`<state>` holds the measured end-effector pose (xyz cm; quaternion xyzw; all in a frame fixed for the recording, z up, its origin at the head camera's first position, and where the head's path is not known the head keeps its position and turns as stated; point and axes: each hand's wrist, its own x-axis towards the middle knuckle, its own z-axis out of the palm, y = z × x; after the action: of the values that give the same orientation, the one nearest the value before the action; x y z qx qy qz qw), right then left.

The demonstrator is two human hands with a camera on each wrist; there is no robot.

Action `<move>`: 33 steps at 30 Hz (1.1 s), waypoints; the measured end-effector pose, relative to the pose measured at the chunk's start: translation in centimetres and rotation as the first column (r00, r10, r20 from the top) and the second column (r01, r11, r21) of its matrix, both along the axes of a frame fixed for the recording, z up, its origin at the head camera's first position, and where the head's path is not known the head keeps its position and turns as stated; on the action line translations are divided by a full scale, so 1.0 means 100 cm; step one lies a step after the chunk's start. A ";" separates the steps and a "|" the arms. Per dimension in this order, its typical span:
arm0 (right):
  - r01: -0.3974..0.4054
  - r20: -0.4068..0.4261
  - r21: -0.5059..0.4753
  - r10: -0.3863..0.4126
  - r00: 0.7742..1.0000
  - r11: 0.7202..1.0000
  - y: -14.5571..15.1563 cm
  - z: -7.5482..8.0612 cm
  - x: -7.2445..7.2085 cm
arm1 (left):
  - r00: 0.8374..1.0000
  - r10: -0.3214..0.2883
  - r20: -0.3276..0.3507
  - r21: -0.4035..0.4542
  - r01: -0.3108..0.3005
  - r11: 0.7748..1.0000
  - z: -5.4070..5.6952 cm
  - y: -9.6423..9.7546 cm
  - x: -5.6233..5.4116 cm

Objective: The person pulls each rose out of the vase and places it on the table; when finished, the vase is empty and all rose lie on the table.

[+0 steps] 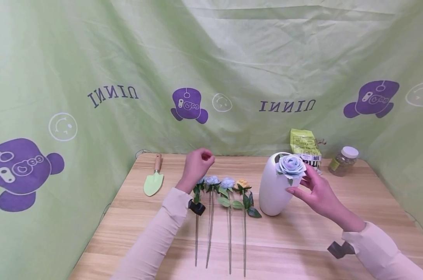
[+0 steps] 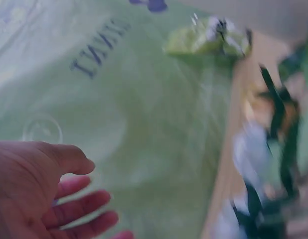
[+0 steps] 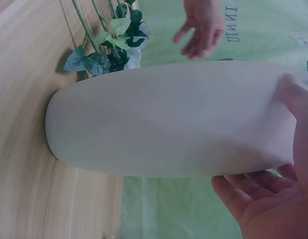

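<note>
A tall white vase (image 1: 275, 192) stands upright on the table, with a light blue artificial rose (image 1: 291, 166) at its mouth. The rose's stem is hidden, apparently inside the vase. My right hand (image 1: 320, 194) grips the vase's upper right side, thumb and fingers spread around it, as the right wrist view also shows. Above the flower row hovers my left hand (image 1: 197, 165), its fingers loosely bent around nothing. Beneath it lie pale blue flowers (image 1: 227, 183) and an orange flower (image 1: 243, 183), stems toward me.
A green trowel (image 1: 153, 183) with a wooden handle lies at the back left. Behind the vase stands a green printed bag (image 1: 302, 140), with a white-lidded jar (image 1: 343, 161) to its right. A green curtain (image 1: 232, 58) hangs around the wooden table (image 1: 144, 229).
</note>
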<state>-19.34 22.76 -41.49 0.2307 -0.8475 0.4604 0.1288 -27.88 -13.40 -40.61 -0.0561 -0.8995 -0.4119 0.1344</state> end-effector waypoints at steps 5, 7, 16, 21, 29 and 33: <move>-0.010 0.018 -0.001 0.010 1.000 1.000 -0.001 0.000 0.000 | 0.990 -0.106 -0.089 0.103 0.115 0.988 0.022 0.025 0.004; -0.010 0.023 0.000 0.010 1.000 1.000 -0.001 0.000 0.000 | 0.981 -0.140 -0.133 0.136 0.158 0.978 0.030 0.034 0.005; -0.007 0.032 0.007 0.007 0.999 1.000 -0.002 -0.001 0.000 | 0.905 -0.338 -0.258 0.112 0.375 0.920 0.056 0.062 0.021; -0.011 0.028 0.010 0.010 1.000 1.000 -0.002 0.001 0.001 | 0.857 -0.448 -0.253 0.070 0.478 0.875 0.059 0.070 0.031; -0.019 -0.002 0.004 0.019 1.000 1.000 -0.002 0.001 0.001 | 0.774 -0.600 -0.202 -0.236 0.556 0.797 0.065 0.093 0.044; -0.014 -0.029 0.000 0.014 0.999 1.000 -0.001 0.002 0.002 | 0.760 -0.635 -0.138 -0.313 0.575 0.756 0.068 0.109 0.048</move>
<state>-19.15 22.66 -41.30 0.2434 -0.8438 0.4581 0.1376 -23.13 -2.51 -33.76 -0.4111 -0.8540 -0.3057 0.0906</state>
